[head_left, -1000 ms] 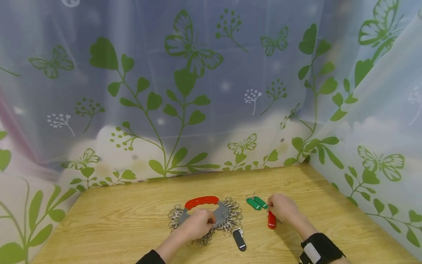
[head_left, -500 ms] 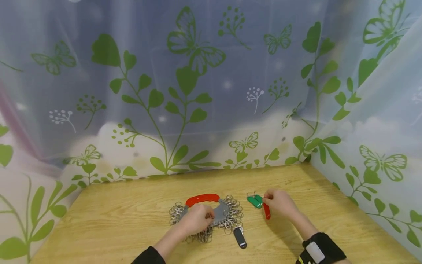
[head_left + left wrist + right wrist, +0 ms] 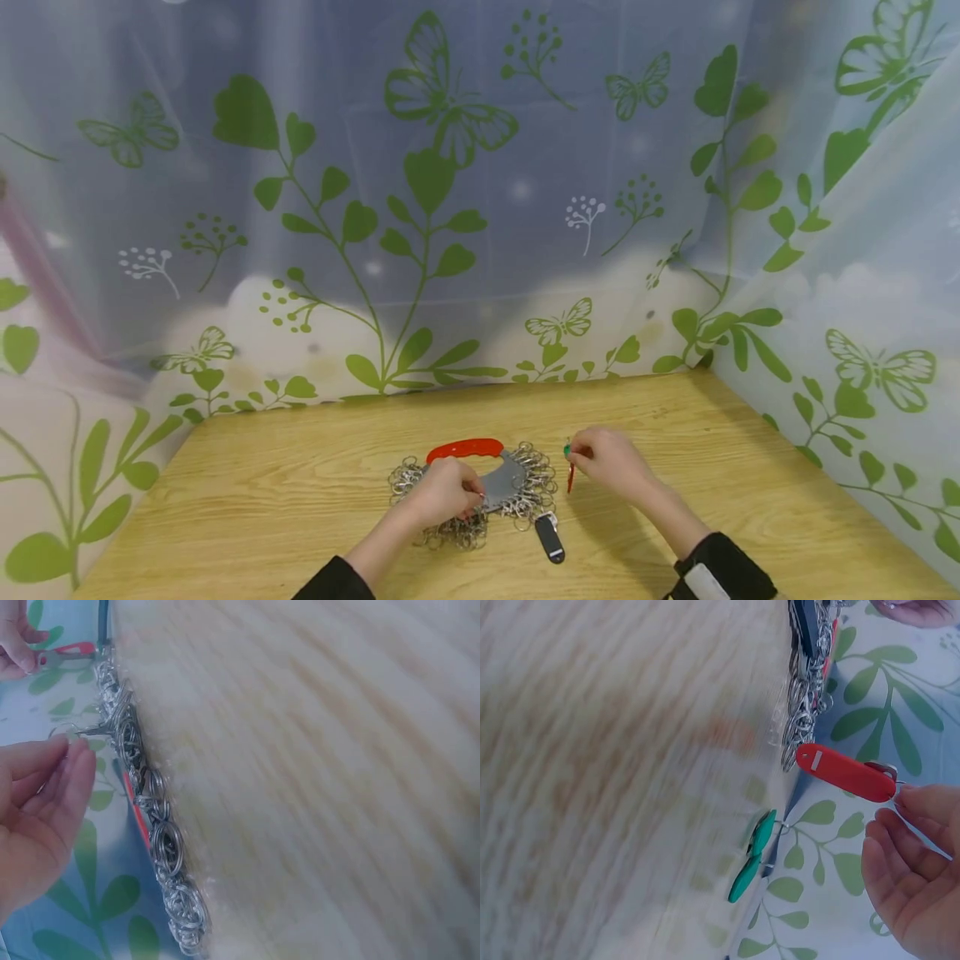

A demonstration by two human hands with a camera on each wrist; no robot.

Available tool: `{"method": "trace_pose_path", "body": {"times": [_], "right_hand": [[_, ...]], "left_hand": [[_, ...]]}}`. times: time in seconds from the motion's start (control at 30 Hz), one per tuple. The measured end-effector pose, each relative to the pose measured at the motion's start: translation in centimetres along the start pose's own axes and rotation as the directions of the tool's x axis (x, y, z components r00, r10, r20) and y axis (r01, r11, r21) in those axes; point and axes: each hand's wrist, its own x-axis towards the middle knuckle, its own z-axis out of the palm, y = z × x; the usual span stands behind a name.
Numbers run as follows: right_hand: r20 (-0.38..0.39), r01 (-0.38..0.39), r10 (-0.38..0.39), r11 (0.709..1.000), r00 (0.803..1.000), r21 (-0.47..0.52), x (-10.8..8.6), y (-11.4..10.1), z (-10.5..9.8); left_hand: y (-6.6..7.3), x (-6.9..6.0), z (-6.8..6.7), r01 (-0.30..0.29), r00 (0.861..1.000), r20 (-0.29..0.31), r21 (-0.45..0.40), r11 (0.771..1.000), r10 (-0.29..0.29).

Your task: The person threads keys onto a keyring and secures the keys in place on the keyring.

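In the head view a grey metal plate (image 3: 504, 486) with a red handle (image 3: 467, 448) lies on the table, many split rings (image 3: 531, 467) around its edge. My left hand (image 3: 447, 492) is over the plate's middle, its thumb and fingertips pinching one of the rings (image 3: 63, 729). With my right hand (image 3: 609, 460) I pinch the ring of a red key tag (image 3: 845, 772), which hangs off the table. Behind it, two green key tags (image 3: 762, 834) lie on the wood, mostly covered by my fingers in the head view.
A black key tag (image 3: 550, 537) lies on the table (image 3: 270, 500) at the plate's lower right, close to the rings. A patterned curtain (image 3: 480, 217) stands along the back and the right side.
My right hand has lifted the red key tag and carried it left toward the plate, in front of the green tags. The left hand stays over the plate, pinching the ring.
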Motion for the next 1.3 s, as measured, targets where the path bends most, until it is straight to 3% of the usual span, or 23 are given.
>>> {"method": "trace_pose_path", "body": {"times": [0.1, 0.23, 0.5, 0.67, 0.8, 1.07, 1.3], "right_hand": [[-0.027, 0.024, -0.025, 0.998, 0.999, -0.054, 0.0, -0.3, 0.1], [-0.040, 0.038, -0.042, 0.996, 0.998, -0.087, 0.1, -0.3, 0.4], [-0.034, 0.072, -0.076, 0.991, 0.997, -0.111, 0.2, -0.3, 1.1], [-0.026, 0.058, -0.061, 0.993, 0.998, -0.098, 0.0, -0.4, 1.5], [-0.033, 0.075, -0.079, 0.992, 0.996, -0.100, 0.0, -0.4, 1.5], [-0.043, 0.103, -0.108, 0.989, 0.993, -0.102, 0.2, -0.3, 1.7], [-0.039, 0.106, -0.111, 0.988, 0.993, -0.109, 0.2, -0.2, 1.9]], "left_hand": [[0.0, 0.1, -0.1, -0.008, 1.000, -0.019, 0.059, 0.998, 0.009], [0.1, 0.1, -0.1, 0.017, 1.000, 0.016, 0.072, 0.997, -0.018], [-0.2, 0.1, -0.4, 0.120, 0.984, 0.144, -0.128, 0.984, -0.101], [-0.6, 0.1, -0.6, 0.096, 0.983, 0.175, -0.212, 0.973, -0.059], [-0.7, 0.3, -0.5, 0.110, 0.981, 0.180, -0.247, 0.963, -0.066], [-1.1, 0.5, -0.6, 0.121, 0.970, 0.237, -0.256, 0.959, -0.059], [-1.0, 0.5, -0.4, 0.096, 0.976, 0.212, -0.214, 0.972, -0.050]]}}
